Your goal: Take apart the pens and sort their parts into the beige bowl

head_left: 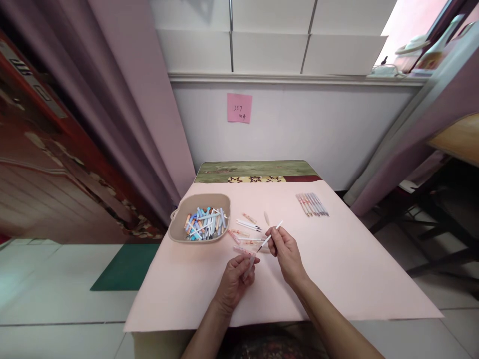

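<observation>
My left hand (236, 282) is closed around a clear pen barrel (250, 264), which points up and to the right. My right hand (286, 252) pinches a thin white pen refill (270, 237), whose dark tip sits at the mouth of the barrel. Just beyond my hands, loose pen parts (247, 230) lie scattered on the pink table cover (337, 269). These include clear barrels, white refills and a small cap.
A beige tub (177, 230) holding several blue, white and orange pen pieces stands left of the hands. A row of assembled pens (312, 204) lies at the far right. A pink note (239, 107) hangs on the wall. Curtains flank the table; chair legs stand at right.
</observation>
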`<state>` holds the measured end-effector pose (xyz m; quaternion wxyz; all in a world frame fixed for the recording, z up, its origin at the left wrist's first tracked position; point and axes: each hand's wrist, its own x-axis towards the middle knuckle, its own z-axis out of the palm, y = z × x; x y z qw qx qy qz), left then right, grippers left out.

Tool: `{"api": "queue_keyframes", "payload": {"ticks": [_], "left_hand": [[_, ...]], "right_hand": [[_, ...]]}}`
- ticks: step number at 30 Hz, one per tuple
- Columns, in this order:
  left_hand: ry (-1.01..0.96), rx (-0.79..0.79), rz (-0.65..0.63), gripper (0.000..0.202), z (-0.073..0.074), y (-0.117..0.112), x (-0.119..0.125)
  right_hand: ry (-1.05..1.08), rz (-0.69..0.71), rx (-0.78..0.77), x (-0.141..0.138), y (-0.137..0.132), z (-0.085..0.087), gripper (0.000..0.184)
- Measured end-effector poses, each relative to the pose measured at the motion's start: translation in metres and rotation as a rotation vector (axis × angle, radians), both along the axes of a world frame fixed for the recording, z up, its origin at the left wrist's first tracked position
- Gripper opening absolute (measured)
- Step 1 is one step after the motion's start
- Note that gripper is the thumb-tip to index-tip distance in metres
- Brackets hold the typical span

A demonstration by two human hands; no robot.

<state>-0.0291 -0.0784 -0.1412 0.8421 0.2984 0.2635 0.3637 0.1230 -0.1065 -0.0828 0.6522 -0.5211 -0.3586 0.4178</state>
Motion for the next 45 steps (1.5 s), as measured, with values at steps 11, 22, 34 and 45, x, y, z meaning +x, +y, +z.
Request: {"api": "queue_keyframes", "payload": {"ticks": [11,22,34,45], "left_hand": [[0.032,0.031,-0.020,0.029,0.001,-0.001,0.001],[0.045,0.062,-0.047,0.030,0.005,-0.003,0.001],[0.061,0.093,-0.006,0.026,0.005,-0.004,0.003],[-0.207,-0.081,0.221,0.020,0.007,0.001,-0.006]], "right_hand": [[-0.147,0.033,-0.008,-0.002,0.000,-0.006,0.034],[-0.225,0.117,0.007,-0.001,-0.002,-0.003,0.035],[-0.376,0.268,-0.031,-0.002,-0.004,-0.001,0.040],[-0.317,-0.024,-0.142,0.025,0.004,-0.017,0.037]]}}
